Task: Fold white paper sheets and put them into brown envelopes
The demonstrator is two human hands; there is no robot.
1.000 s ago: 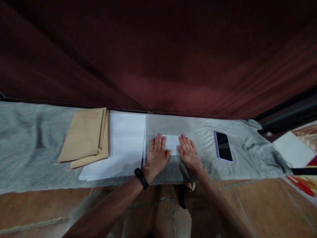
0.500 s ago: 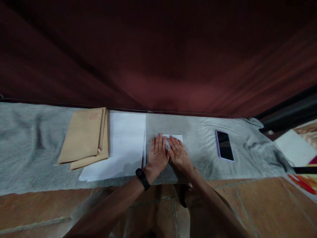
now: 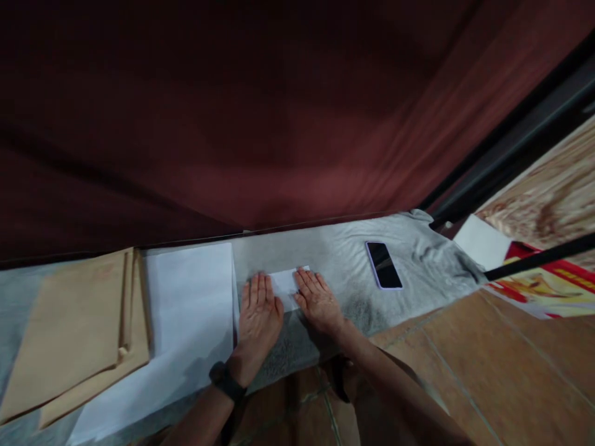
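Observation:
A small white piece of paper (image 3: 284,288) lies on the grey cloth between my hands. Palm down, my left hand (image 3: 261,310) rests on its left end with the fingers stretched out. My right hand (image 3: 318,302) lies flat over the right end, fingers also extended. Both hands press on the paper without gripping it, and its middle shows between them. Whether the paper is folded underneath I cannot tell. Larger white sheets (image 3: 190,297) lie just left of my left hand, which wears a black wristband (image 3: 227,380) at the wrist.
Brown paper envelopes (image 3: 79,328) overlap the white sheets at the left. A phone in a purple case (image 3: 383,266) lies on the grey cloth (image 3: 344,248) to the right. Dark red fabric (image 3: 279,155) hangs behind. A printed red and yellow sheet (image 3: 548,282) is at the far right.
My hands have moved apart, from side by side to opposite ends of the small paper, uncovering its middle. The view has turned to the right.

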